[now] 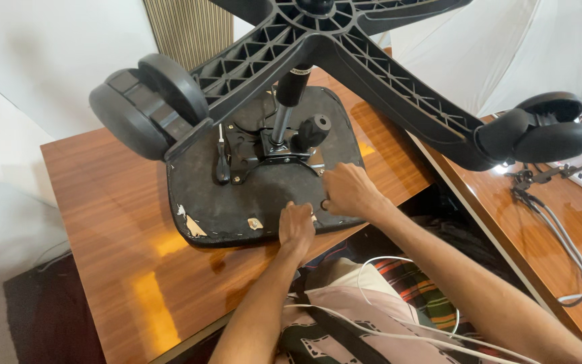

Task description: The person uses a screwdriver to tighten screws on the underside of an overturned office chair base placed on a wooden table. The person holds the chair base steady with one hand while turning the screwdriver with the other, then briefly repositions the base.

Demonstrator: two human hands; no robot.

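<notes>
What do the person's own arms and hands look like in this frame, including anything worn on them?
Both arms are bare from the bottom edge of the frame to the fingers: no sleeves, gloves, watch or rings show. The left hand and right hand are uncovered. A thin white cable loops over the patterned clothing between the forearms.

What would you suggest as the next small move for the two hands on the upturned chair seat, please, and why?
Probably reach the right hand to the black-handled screwdriver lying on the seat underside. Both hands, the left hand too, press at the near edge, apparently on a small fastener there, and neither holds a tool. The metal mechanism plate still sits on the seat.
</notes>
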